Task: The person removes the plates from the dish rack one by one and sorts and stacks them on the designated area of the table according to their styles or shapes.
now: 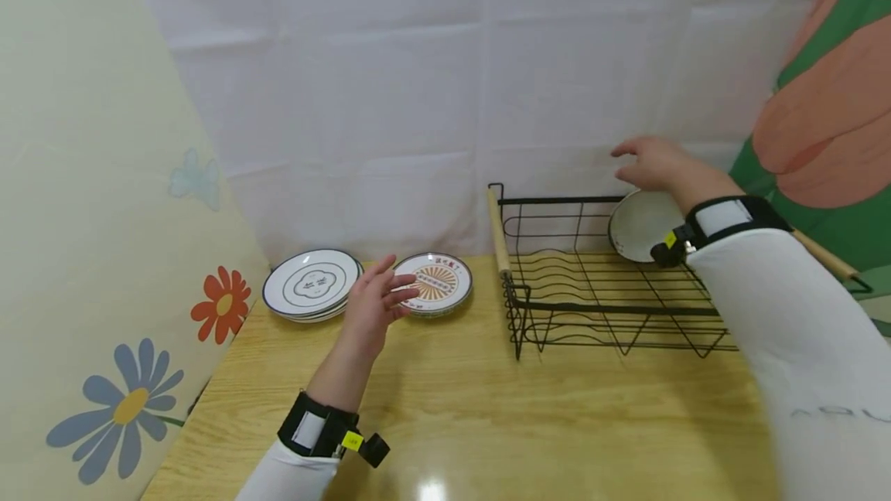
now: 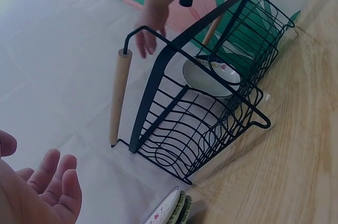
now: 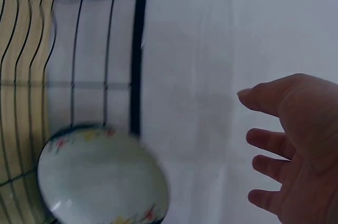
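Note:
A black wire dish rack (image 1: 557, 308) with wooden handles stands on the right of the table. Inside it a white bowl (image 1: 642, 226) with a flowered rim leans tilted toward the back. My right hand (image 1: 654, 165) hovers above the bowl, apart from it, fingers loosely bent and holding nothing; the right wrist view shows the bowl (image 3: 103, 176) beside it. To the left, my left hand (image 1: 372, 308) hangs in the air, palm turned up, nothing in it. Near that hand are a stack of white plates (image 1: 313, 284) and a smaller stack of patterned dishes (image 1: 435, 282).
The wooden table (image 1: 445, 408) carries everything. A white cloth (image 1: 376, 99) hangs behind the rack and plates. On the left is a wall (image 1: 83, 176) painted with flowers; a green and pink painted surface (image 1: 835, 122) borders the right.

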`<state>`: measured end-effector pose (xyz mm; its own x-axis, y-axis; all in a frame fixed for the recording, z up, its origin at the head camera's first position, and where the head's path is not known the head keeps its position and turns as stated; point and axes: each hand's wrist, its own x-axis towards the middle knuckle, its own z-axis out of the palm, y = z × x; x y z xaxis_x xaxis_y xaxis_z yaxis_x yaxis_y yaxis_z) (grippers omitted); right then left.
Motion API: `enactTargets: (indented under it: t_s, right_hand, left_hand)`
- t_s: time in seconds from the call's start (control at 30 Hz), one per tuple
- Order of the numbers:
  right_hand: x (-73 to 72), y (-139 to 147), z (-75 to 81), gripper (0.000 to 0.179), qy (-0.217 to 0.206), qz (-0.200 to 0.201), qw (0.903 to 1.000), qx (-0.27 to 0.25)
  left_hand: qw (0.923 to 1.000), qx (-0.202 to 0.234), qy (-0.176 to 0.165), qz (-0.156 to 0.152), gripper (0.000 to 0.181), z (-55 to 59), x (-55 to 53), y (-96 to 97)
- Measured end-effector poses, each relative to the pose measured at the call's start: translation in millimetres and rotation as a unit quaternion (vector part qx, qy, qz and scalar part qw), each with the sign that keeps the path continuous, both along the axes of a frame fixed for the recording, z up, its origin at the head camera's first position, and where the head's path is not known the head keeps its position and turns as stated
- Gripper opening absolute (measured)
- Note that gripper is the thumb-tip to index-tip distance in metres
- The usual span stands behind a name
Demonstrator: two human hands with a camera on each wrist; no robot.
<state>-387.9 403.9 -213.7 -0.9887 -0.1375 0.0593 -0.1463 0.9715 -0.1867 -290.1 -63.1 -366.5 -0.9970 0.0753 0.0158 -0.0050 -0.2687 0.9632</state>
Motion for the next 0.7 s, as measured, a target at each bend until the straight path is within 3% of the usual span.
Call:
enactTargets:
  t_s: [0.17, 0.27, 0.5, 0.7]
  right_hand:
    - [-2.7, 42.9, -21.3, 0.059, -0.031, -0.074, 0.9967, -0.015]
    - [-4.1, 55.8, -30.2, 0.062, -0.023, -0.078, 0.9967, 0.004]
    - [-1.5, 63.6, -52.7, 0.071, -0.036, -0.102, 0.994, -0.018]
    - [2.3, 68.3, -66.0, 0.067, -0.041, -0.089, 0.9951, 0.014]
  left_hand:
    - [0.9999, -0.009, -0.008, -0.003, 0.042, -2.4, 3.1, 0.0]
    - [0.9998, -0.014, -0.012, 0.001, 0.042, -2.5, 3.8, -0.2]
    - [0.9998, -0.005, -0.018, 0.002, 0.041, -6.7, 1.1, -1.4]
    - [0.9996, -0.001, -0.027, 0.0, 0.043, -12.5, -0.8, 1.1]
